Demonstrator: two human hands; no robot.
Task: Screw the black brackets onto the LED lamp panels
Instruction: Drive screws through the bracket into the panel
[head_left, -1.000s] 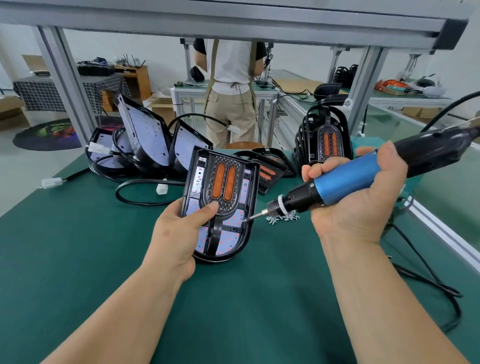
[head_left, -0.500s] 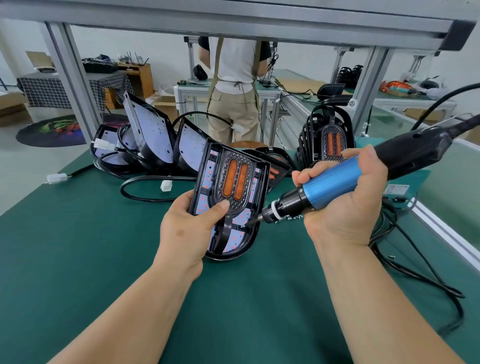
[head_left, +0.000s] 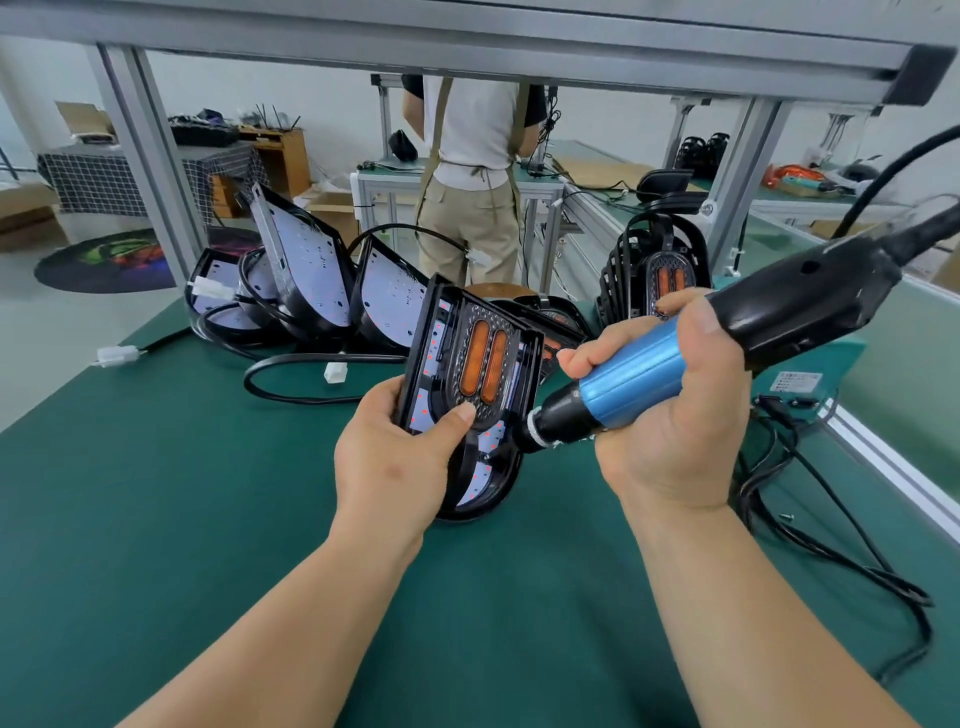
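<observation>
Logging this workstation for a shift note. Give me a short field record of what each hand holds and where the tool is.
left hand: holds the LED lamp panel tilted up, thumb on its black bracket
right hand: grips the blue electric screwdriver
contact: its bit meets the bracket's lower right part
behind: bare panels left, stacked brackets right
surface: green mat

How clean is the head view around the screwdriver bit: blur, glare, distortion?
Head view: soft even light, no glare on the lamp panel; wide-angle lens splays the frame posts; rear of the screwdriver is blurred; its bit is barely discernible.
</observation>
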